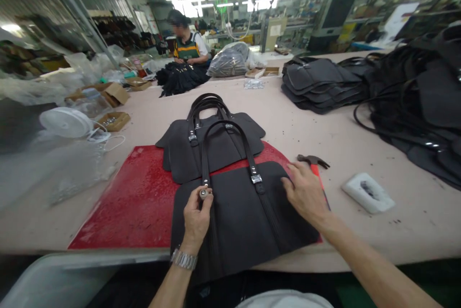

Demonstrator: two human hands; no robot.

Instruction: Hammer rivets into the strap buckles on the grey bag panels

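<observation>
A black bag panel (pixel 234 216) lies flat in front of me, its strap handle (pixel 227 123) arching away from me. My left hand (pixel 197 216) pinches a small metal punch with a round top (pixel 203 194) at the handle's left foot. The punch's lower end is hidden by my fingers. A shiny metal fitting (pixel 256 178) sits on the handle's right foot. My right hand (pixel 306 195) is open over the panel's right edge, fingers stretched out. Just beyond it lies a claw hammer (pixel 314 160), its orange handle partly covered by that hand.
Beneath the panels is a red board (pixel 126 202). More handled panels (pixel 201 149) overlap behind mine. A white block (pixel 368 192) lies right, below black bag pieces (pixel 324 82). At left are a white fan (pixel 66 122) and parts box (pixel 113 121). A co-worker (pixel 189 43) sits across the table.
</observation>
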